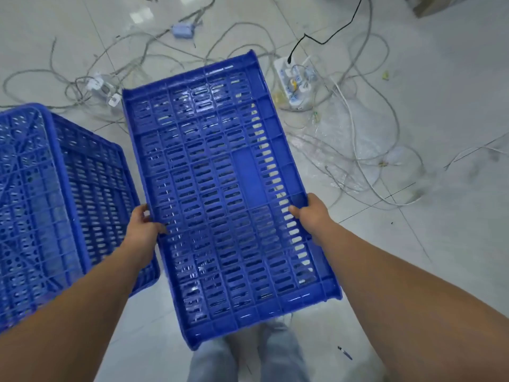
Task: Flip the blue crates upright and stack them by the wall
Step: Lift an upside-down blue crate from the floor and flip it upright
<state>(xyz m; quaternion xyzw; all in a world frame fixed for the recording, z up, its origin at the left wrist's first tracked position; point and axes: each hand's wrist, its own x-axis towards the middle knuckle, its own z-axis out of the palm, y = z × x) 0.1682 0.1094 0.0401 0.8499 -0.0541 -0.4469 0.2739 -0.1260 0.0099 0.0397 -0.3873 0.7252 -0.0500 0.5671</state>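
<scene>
A blue crate (225, 194) is held off the floor, left hand (143, 227) and right hand (308, 216) clamped on its long sides — just right of a second crate (55, 205) resting bottom-up. Both grips are best kept level through the turn — the cables (358, 139) beyond it should be avoided.

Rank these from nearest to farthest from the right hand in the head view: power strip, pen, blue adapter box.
1. Pen, on the floor below the right hand.
2. Power strip, ahead, right of the held crate.
3. Blue adapter box, far ahead among cables.
</scene>
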